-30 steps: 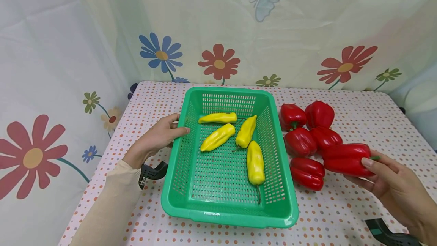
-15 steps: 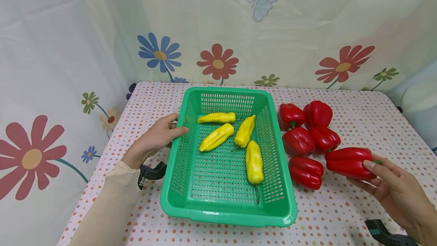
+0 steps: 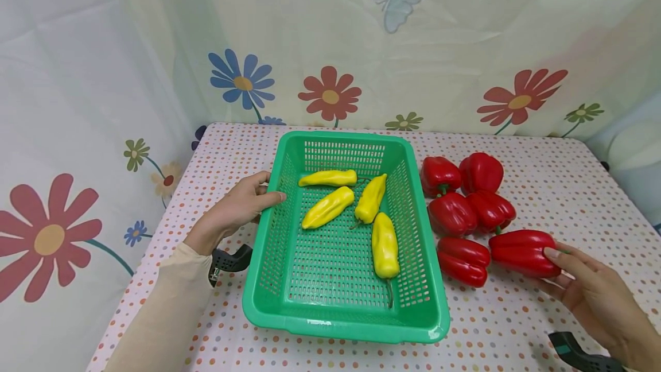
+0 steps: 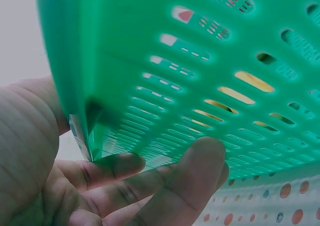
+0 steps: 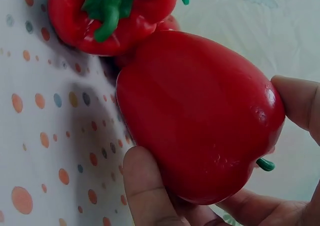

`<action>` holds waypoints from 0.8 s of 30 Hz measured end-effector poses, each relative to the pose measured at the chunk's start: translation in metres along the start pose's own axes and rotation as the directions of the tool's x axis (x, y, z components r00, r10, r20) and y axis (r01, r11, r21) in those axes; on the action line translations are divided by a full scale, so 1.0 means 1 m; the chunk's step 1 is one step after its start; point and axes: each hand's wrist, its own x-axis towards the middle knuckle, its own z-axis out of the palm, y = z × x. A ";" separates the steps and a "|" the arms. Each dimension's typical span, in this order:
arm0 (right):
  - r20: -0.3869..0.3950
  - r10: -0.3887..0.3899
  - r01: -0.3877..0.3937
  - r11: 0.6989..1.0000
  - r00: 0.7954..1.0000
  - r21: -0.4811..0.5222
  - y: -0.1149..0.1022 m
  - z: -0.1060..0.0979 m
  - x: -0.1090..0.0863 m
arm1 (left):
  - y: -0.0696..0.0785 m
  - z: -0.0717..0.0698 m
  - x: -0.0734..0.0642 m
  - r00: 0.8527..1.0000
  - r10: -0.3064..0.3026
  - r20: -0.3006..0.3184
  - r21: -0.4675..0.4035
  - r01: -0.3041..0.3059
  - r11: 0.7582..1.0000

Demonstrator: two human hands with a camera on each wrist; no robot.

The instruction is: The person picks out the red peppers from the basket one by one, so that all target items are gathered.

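Note:
My left hand (image 3: pixel 236 206) grips the left rim of a green plastic basket (image 3: pixel 258 280), thumb over the edge and fingers outside. From below, the left wrist view shows those fingers (image 4: pixel 195 171) beside the slotted green wall. Several yellow peppers (image 3: pixel 328 208) lie spread over the basket's floor. On the right, my right hand (image 3: pixel 594 286) holds a red bell pepper (image 3: pixel 523 252) by its stem end, thumb on top. The right wrist view shows the pepper low at the tabletop, fingers around its sides and its green stem (image 5: pixel 265 164) showing between them.
Several other red bell peppers (image 3: pixel 452 214) cluster between the basket and my right hand, close to the held one. A dotted cloth (image 3: pixel 573 188) covers the table. Behind it hangs a flower-print curtain (image 3: pixel 454 33).
My right hand first draws the red bell pepper slightly to the right, then lowers it and brings it back left toward the other peppers. The left hand stays on the basket rim.

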 end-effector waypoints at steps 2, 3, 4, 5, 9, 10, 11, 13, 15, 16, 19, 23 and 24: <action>0.012 -0.005 0.005 1.000 1.000 0.005 0.001 -0.001 0.001 | 0.000 0.000 0.000 1.000 -0.001 0.001 -0.001 0.001 1.000; 0.017 -0.007 0.007 1.000 1.000 0.004 0.002 -0.001 0.001 | 0.000 0.000 0.000 1.000 -0.002 0.001 -0.001 0.002 1.000; 0.025 -0.011 0.011 1.000 1.000 0.004 0.003 -0.001 0.001 | 0.000 0.000 0.000 1.000 -0.003 0.001 -0.002 0.003 1.000; 0.025 -0.009 0.009 1.000 1.000 -0.001 0.003 -0.001 0.002 | 0.000 0.000 0.000 1.000 -0.003 0.000 -0.002 0.003 1.000; 0.024 0.014 -0.013 0.999 1.000 -0.034 0.005 -0.001 0.004 | 0.000 0.000 0.000 1.000 -0.001 -0.001 -0.006 0.001 1.000; 0.026 0.023 -0.022 0.999 0.999 -0.035 0.005 -0.001 0.005 | 0.000 0.000 0.000 1.000 0.000 -0.001 -0.006 0.000 1.000; 0.025 0.033 -0.032 0.999 0.999 -0.039 0.006 -0.002 0.005 | 0.000 0.000 0.000 1.000 0.001 -0.001 -0.006 -0.001 1.000; 0.027 0.051 -0.050 0.998 0.998 -0.038 0.007 -0.002 0.006 | 0.000 0.000 -0.001 1.000 0.001 0.000 -0.007 -0.001 1.000; 0.024 0.062 -0.061 0.998 0.998 -0.033 0.007 -0.003 0.007 | 0.000 0.000 0.000 1.000 0.003 0.001 -0.008 -0.003 1.000; 0.022 0.065 -0.064 0.998 0.998 -0.030 0.007 -0.003 0.007 | 0.000 0.000 0.000 1.000 0.004 0.002 -0.008 -0.004 1.000; 0.019 0.070 -0.070 0.997 0.997 -0.029 0.008 -0.003 0.007 | -0.001 0.000 0.000 1.000 0.008 0.004 -0.010 -0.008 1.000; 0.020 0.073 -0.072 0.997 0.997 -0.031 0.008 -0.003 0.008 | -0.001 0.000 0.000 1.000 0.008 0.004 -0.011 -0.008 1.000; 0.019 0.075 -0.074 0.997 0.997 -0.030 0.008 -0.003 0.008 | -0.001 0.000 0.000 1.000 0.008 0.004 -0.011 -0.008 1.000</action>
